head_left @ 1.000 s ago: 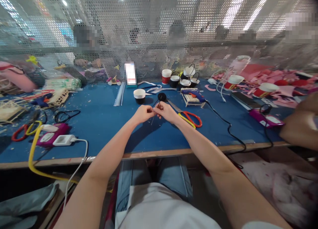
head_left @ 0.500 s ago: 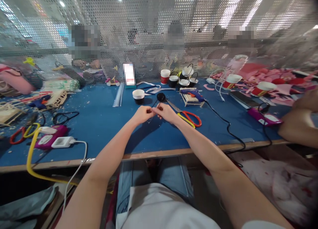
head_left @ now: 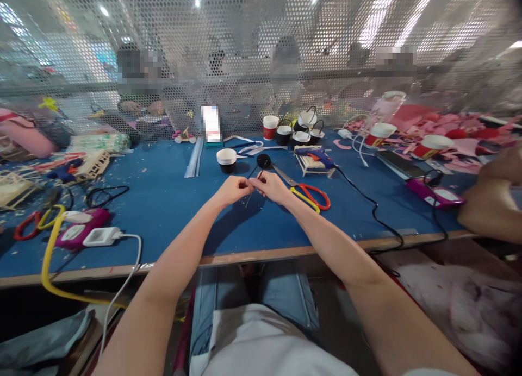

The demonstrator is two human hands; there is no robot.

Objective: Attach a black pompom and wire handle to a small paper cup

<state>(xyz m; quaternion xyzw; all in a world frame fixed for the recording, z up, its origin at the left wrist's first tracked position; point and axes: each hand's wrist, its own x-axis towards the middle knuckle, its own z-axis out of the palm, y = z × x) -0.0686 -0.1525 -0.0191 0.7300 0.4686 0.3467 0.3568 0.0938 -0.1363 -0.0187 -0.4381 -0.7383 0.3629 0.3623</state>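
My left hand (head_left: 235,190) and my right hand (head_left: 269,186) meet over the blue table, fingertips pinched together. Between them is a thin black strip (head_left: 255,171), its ends partly hidden by my fingers. Just beyond my fingertips sits a black round piece (head_left: 263,160); whether the strip is joined to it, I cannot tell. Close to my right hand lie scissors (head_left: 313,196) with red and yellow handles, blades pointing away to the left. A paper cup (head_left: 227,161) with a black band around it stands beyond my left hand.
A blue glue gun (head_left: 316,156) rests on a small wooden rack (head_left: 314,168) at right. Behind are several black-banded cups (head_left: 284,133) and a propped phone (head_left: 211,124). Purple power strips (head_left: 434,194) with cables lie on both sides. Another person's arm (head_left: 489,202) is at far right.
My hands stay pinched together in nearly the same spot, with only slight finger movement. The view has shifted a little; the things on the table look unmoved.
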